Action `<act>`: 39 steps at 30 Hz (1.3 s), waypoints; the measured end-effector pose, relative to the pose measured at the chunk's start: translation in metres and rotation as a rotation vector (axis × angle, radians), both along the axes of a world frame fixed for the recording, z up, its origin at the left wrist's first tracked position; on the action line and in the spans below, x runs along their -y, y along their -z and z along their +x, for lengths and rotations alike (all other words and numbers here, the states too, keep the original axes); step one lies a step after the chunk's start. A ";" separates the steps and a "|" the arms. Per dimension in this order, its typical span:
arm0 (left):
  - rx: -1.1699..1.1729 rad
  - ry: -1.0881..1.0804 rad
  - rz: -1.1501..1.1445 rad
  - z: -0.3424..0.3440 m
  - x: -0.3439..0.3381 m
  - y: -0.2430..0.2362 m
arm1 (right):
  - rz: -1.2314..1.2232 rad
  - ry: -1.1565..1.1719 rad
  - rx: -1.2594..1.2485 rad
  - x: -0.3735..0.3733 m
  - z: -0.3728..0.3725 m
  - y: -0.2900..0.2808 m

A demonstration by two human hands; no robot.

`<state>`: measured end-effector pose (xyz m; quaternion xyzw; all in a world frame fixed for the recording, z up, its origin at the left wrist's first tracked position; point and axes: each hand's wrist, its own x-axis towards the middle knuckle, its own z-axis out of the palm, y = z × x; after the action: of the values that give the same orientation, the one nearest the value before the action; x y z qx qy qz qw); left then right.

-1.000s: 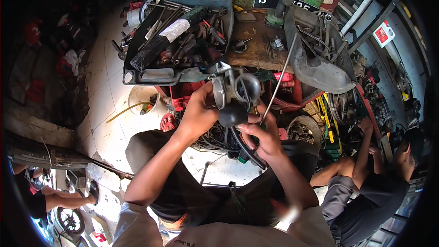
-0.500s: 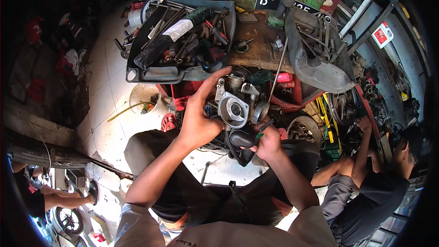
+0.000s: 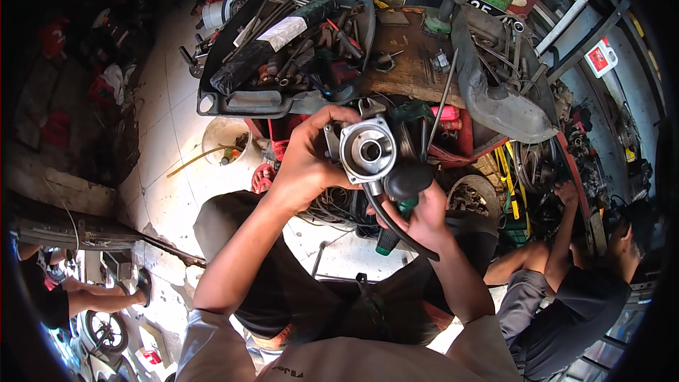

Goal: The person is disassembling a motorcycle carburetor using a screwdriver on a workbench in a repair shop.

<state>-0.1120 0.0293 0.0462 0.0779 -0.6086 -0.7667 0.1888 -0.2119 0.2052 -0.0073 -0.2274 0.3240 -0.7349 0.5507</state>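
A grey metal carburettor (image 3: 384, 127) is held up over my lap, with its open round chamber facing me. My left hand (image 3: 308, 166) is closed on its left side, the fingers curled around the far edge and the thumb beneath. My right hand (image 3: 424, 216) is closed around a tool with a green handle (image 3: 387, 240), probably a screwdriver; its tip is hidden. A rounded black rubber-looking piece (image 3: 409, 180) sits between the right fingers and the carburettor. From the carburettor's lower side, a black hose (image 3: 407, 233) curves down across the right palm to the wrist.
Beyond my hands, a black tray (image 3: 247, 104) of tools and a grey bin (image 3: 495, 117) with wrenches flank a wooden board (image 3: 403, 64). A white bucket (image 3: 219, 134) stands left, another bucket (image 3: 488, 187) right. A co-worker (image 3: 580, 290) sits close on my right.
My left hand has gone from spread fingers to a grip on the carburettor. The carburettor has turned its chamber more toward me, and the hose and green handle now show below it.
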 end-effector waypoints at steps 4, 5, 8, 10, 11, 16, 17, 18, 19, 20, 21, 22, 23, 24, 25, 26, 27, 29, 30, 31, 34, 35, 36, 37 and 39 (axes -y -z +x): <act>0.080 0.015 0.423 0.002 0.005 -0.002 | -0.112 -0.133 0.086 0.006 -0.006 -0.005; 0.101 -0.014 0.497 0.003 0.005 -0.003 | -0.111 -0.138 0.091 0.006 -0.005 -0.012; 0.085 -0.017 0.578 -0.001 0.010 0.002 | -0.120 -0.100 -0.053 0.006 0.000 -0.019; 0.094 -0.038 0.557 -0.003 0.012 0.007 | -0.096 -0.097 -0.127 0.007 0.001 -0.020; 0.099 -0.053 0.537 -0.004 0.013 0.010 | -0.069 -0.092 -0.206 0.008 0.002 -0.021; 0.117 -0.070 0.579 -0.004 0.010 0.011 | -0.024 -0.087 -0.247 0.008 0.005 -0.028; 0.119 -0.067 0.578 -0.004 0.011 0.012 | -0.026 -0.084 -0.245 0.008 0.004 -0.028; 0.125 -0.070 0.584 -0.004 0.011 0.014 | -0.031 -0.089 -0.244 0.008 0.004 -0.028; 0.131 -0.074 0.590 -0.005 0.011 0.014 | -0.037 -0.094 -0.242 0.008 0.004 -0.028; 0.133 -0.070 0.590 -0.005 0.010 0.014 | -0.036 -0.090 -0.241 0.008 0.004 -0.029; 0.146 -0.061 0.605 -0.005 0.009 0.013 | -0.025 -0.095 -0.248 0.008 0.004 -0.030; 0.159 -0.053 0.621 -0.006 0.009 0.012 | -0.014 -0.101 -0.255 0.008 0.005 -0.031; 0.160 -0.052 0.620 -0.006 0.008 0.012 | -0.014 -0.101 -0.254 0.008 0.005 -0.032; 0.170 -0.073 0.624 -0.007 0.008 0.013 | -0.019 -0.102 -0.255 0.008 0.006 -0.032; 0.180 -0.093 0.629 -0.008 0.008 0.013 | -0.025 -0.103 -0.256 0.008 0.006 -0.032; 0.181 -0.094 0.629 -0.008 0.009 0.014 | -0.025 -0.103 -0.255 0.009 0.007 -0.032; 0.182 -0.092 0.649 -0.008 0.010 0.016 | -0.010 -0.090 -0.250 0.009 0.007 -0.031; 0.182 -0.092 0.670 -0.008 0.011 0.016 | 0.004 -0.077 -0.243 0.010 0.008 -0.031; 0.193 -0.084 0.673 -0.008 0.011 0.015 | 0.029 -0.046 -0.229 0.010 0.008 -0.033; 0.203 -0.077 0.675 -0.008 0.011 0.014 | 0.054 -0.014 -0.215 0.010 0.009 -0.034; 0.202 -0.102 0.658 -0.010 0.012 0.019 | 0.066 0.034 -0.193 0.008 0.004 -0.032; 0.202 -0.105 0.658 -0.009 0.012 0.019 | 0.064 0.031 -0.192 0.008 0.002 -0.029; 0.197 -0.123 0.650 -0.008 0.012 0.019 | 0.090 0.041 -0.180 0.007 -0.001 -0.027; 0.191 -0.141 0.643 -0.007 0.012 0.019 | 0.115 0.051 -0.168 0.007 -0.002 -0.025; 0.199 -0.136 0.666 -0.008 0.012 0.016 | 0.156 0.073 -0.144 0.005 -0.003 -0.029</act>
<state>-0.1196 0.0176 0.0300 0.2500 -0.3339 -0.8975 0.1435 -0.2146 0.2001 0.0215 -0.2241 0.4269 -0.7089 0.5148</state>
